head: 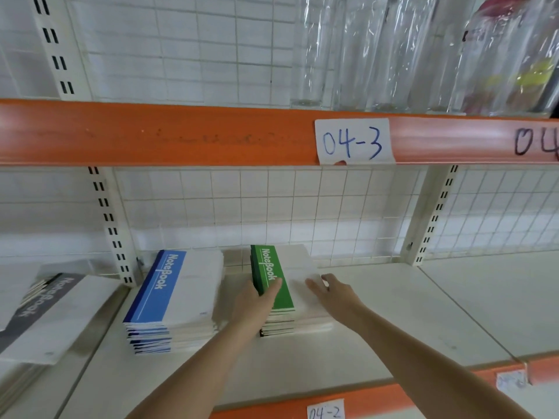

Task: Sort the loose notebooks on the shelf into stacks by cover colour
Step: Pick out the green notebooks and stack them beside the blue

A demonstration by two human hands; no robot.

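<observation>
A stack of green-spined notebooks stands mid-shelf, its top cover white with a green band. My left hand presses against the stack's left edge, fingers over the green band. My right hand lies flat on the white cover at the stack's right side, fingers spread. To the left stands a stack of blue-spined notebooks, untouched. Further left, past the upright, a pile of grey-spined notebooks lies tilted.
The cream shelf stretches right of the green stack. An orange beam with a label 04-3 runs overhead; clear plastic-wrapped goods stand above it. A white wire grid backs the shelf. A slotted upright separates the bays.
</observation>
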